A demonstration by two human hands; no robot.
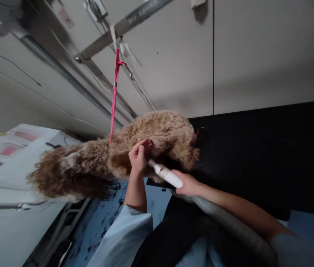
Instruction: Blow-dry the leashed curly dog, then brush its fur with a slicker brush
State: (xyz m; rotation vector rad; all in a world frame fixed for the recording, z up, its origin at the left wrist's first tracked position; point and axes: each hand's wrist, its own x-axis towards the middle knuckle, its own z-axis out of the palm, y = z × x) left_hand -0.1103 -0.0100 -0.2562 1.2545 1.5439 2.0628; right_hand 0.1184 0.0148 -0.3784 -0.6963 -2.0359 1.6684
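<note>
A curly-coated brown dog [162, 129] stands on a black table [262, 148], with its shaggy head toward the left. My left hand [138, 157] is closed against the dog's near side, around its fur or upper leg; the fingertips are partly hidden. In my right hand [188, 183] is a white hair clipper [170, 177], gripped by its rear end. The clipper's blurred tip points up and left, close to my left hand and the dog's underside. A pink grooming loop [113, 104] runs from the dog's neck up to a metal arm.
The metal arm [123, 27] crosses overhead, with thin cables hanging from it. A grey corrugated hose [229, 218] passes beneath my right forearm. At the left stands a white cabinet [3, 222]. Dark hair clumps lie on the blue floor [95, 226]. A pale wall [270, 52] rises behind the table.
</note>
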